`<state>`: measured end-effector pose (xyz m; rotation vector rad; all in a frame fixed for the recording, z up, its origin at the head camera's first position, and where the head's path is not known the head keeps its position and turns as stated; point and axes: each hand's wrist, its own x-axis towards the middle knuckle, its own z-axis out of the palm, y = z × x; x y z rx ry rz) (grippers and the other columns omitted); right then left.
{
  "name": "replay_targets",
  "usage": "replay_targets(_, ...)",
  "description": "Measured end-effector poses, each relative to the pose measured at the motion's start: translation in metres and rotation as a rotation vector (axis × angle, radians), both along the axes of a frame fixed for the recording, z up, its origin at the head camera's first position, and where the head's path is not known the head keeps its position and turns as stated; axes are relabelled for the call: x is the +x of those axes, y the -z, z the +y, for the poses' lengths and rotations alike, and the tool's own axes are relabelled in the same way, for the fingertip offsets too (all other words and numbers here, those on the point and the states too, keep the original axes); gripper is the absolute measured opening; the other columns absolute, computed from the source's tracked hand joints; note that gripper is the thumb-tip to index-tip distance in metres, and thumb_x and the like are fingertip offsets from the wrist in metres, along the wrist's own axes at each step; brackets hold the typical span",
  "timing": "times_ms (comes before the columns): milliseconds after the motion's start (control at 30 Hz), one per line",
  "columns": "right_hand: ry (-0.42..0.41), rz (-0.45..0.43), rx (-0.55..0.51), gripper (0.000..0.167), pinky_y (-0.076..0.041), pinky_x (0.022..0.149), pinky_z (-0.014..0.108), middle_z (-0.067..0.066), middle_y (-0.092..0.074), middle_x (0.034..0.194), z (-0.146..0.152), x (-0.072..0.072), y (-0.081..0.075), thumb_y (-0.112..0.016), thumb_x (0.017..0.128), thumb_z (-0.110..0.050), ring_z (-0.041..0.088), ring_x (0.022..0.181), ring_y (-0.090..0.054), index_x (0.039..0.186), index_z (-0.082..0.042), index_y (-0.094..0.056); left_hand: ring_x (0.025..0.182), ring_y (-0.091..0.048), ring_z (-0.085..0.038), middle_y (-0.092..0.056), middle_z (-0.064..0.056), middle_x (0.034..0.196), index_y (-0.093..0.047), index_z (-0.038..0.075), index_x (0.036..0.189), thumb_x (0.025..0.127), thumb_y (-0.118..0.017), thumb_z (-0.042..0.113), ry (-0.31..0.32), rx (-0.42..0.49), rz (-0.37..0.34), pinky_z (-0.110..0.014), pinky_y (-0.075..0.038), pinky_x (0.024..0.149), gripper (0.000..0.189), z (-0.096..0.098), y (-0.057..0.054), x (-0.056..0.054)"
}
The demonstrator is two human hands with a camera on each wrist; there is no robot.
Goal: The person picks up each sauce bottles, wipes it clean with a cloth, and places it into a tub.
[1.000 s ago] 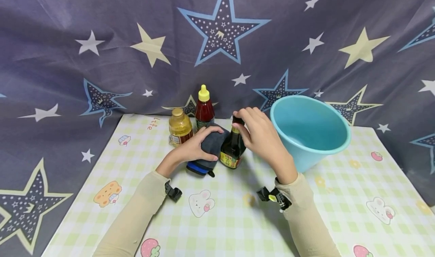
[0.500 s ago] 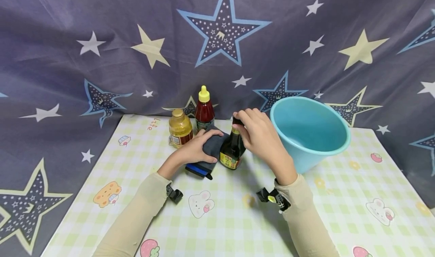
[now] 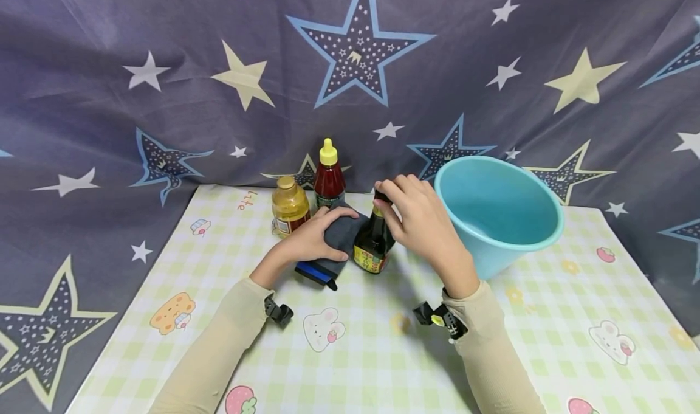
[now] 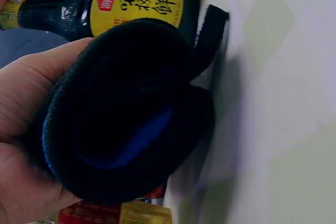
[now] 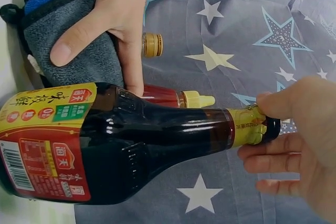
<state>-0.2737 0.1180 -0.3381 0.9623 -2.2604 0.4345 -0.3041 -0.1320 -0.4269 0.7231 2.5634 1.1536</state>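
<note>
A dark soy sauce bottle [image 3: 374, 244] with a yellow and red label stands upright on the table. My right hand [image 3: 418, 219] pinches it at the black cap, thumb and fingers around the top in the right wrist view. Left of the bottle, my left hand [image 3: 314, 238] grips a rolled dark grey cloth [image 5: 79, 45], fingers over the far side and thumb on the near side. The cloth has a blue inner face [image 4: 139, 140] and a small black loop [image 4: 212, 30]. It sits close against the bottle's label side in the head view.
Behind the left hand stand a squat jar-like bottle of yellow sauce [image 3: 290, 207] and a red sauce bottle [image 3: 329, 180] with a yellow nozzle cap. A light blue bucket [image 3: 494, 253] stands right of my right hand. A star-patterned curtain [image 3: 180, 86] backs the checked table [image 3: 372, 371].
The cloth's lower end with its loop has turned slightly left and toward me in my left hand. My right hand and the soy sauce bottle stay nearly still.
</note>
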Motion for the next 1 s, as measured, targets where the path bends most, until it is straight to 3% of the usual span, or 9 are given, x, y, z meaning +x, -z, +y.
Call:
replay_targets(167,0.002,-0.004,-0.002,0.016,-0.046,0.074,0.042,0.007,-0.066,0.093,0.000,0.000,-0.001,-0.064,0.101,-0.020,0.028,0.082,-0.057,0.112,-0.009,-0.069,0.117,-0.049,-0.029,-0.043,-0.011,0.141,-0.045,0.038,0.148,0.081,-0.088,0.021,0.005,0.041,0.032,-0.051,-0.048,0.094,0.081,-0.003,-0.011,0.003)
replay_targets(433,0.001,-0.007,-0.005,0.015,-0.045,0.074,0.042,0.007,-0.064,0.092,0.000,0.000,0.000,-0.064,0.101,-0.020,0.028,0.081,-0.056,0.111,-0.009,-0.068,0.120,-0.049,-0.029,-0.044,-0.009,0.139,-0.046,0.037,0.148,0.082,-0.087,0.021,-0.030,0.223,0.063,-0.051,-0.048,0.097,0.079,-0.008,-0.037,0.010)
replay_targets(600,0.002,-0.005,-0.011,0.016,-0.044,0.073,0.042,0.007,-0.064,0.090,0.000,0.000,0.000,-0.065,0.100,-0.020,0.027,0.080,-0.055,0.111,-0.009,-0.067,0.120,-0.052,-0.029,-0.040,-0.003,0.150,-0.044,0.039,0.149,0.085,-0.085,0.016,-0.055,0.412,-0.006,-0.048,-0.048,0.096,0.079,-0.003,-0.050,0.017)
replay_targets(733,0.002,-0.006,-0.011,0.017,-0.044,0.072,0.042,0.007,-0.063,0.089,0.000,0.000,0.000,-0.066,0.100,-0.020,0.027,0.079,-0.055,0.112,-0.008,-0.068,0.115,-0.058,-0.032,-0.046,-0.006,0.146,-0.042,0.037,0.150,0.087,-0.081,0.010,-0.045,0.554,-0.099,-0.045,-0.053,0.089,0.079,0.004,-0.055,0.023)
replay_targets(1000,-0.009,-0.008,-0.010,0.017,-0.044,0.072,0.041,0.008,-0.064,0.089,0.000,0.000,0.000,-0.066,0.100,-0.021,0.027,0.079,-0.055,0.111,-0.008,-0.067,0.118,-0.057,-0.034,-0.046,-0.011,0.144,-0.039,0.034,0.152,0.089,-0.077,0.006,-0.001,0.646,-0.199,-0.044,-0.056,0.086,0.078,0.016,-0.056,0.030)
